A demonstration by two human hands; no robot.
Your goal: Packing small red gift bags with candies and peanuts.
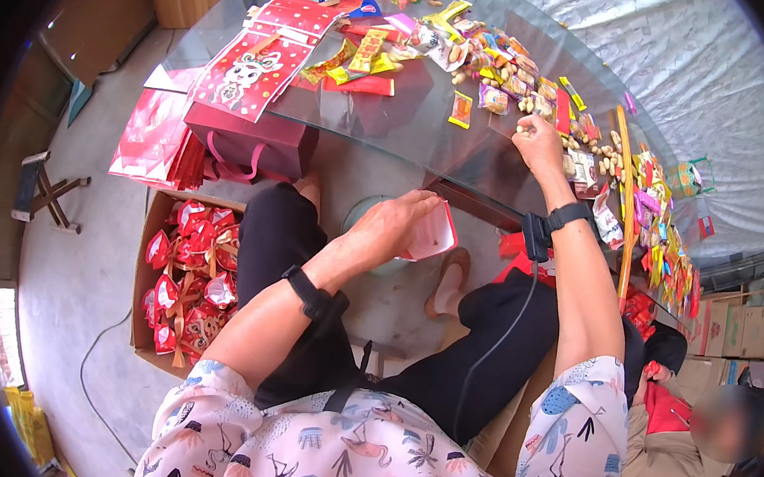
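My left hand (392, 226) is wrapped round a small red paper bag (436, 232) with a pale inside. Its mouth faces up above my lap, and a small dark bit shows within. Over the glass table, my right hand (540, 145) is closed in a pinch at the near edge of the sweets and nuts. A pale peanut (522, 129) shows at its fingertips. Loose peanuts (536, 105) lie just beyond it among wrapped sweets (493, 99). An orange-yellow packet (461, 109) lies to the left of this hand.
Flat red printed bags (250, 71) lie at the table's left, above a maroon gift box (250, 143). A carton (145, 310) of filled, tied red bags stands by my left leg. A yellow stick (623, 195) divides the sweets. Another person (677, 423) sits at right.
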